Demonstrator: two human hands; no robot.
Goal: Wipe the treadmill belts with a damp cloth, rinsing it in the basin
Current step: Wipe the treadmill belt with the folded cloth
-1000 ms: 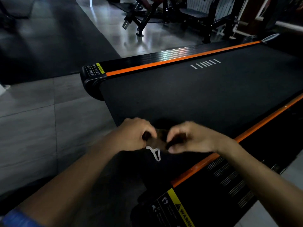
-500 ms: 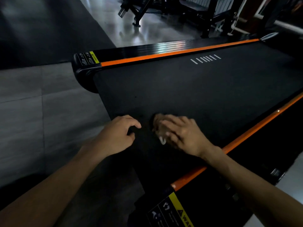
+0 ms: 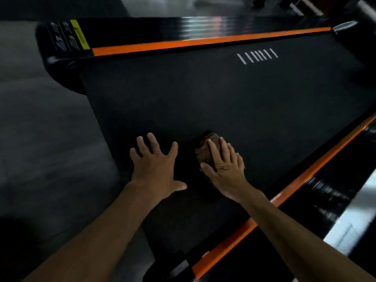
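1. A second ago both hands held the cloth [image 3: 205, 151] bunched between them above the near end of the treadmill belt [image 3: 223, 98]; now it lies on the belt.
2. The right hand [image 3: 223, 167] has flattened, its straight fingers pressing the cloth down.
3. The left hand [image 3: 156, 165] has let go and spread open, palm down on the belt just beside the cloth.
4. Both hands have moved farther up the belt from its near end.

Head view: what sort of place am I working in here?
Most likely a gym floor: a treadmill belt with orange side rails fills the view, yellow warning sticker at its end, glossy floor around it.
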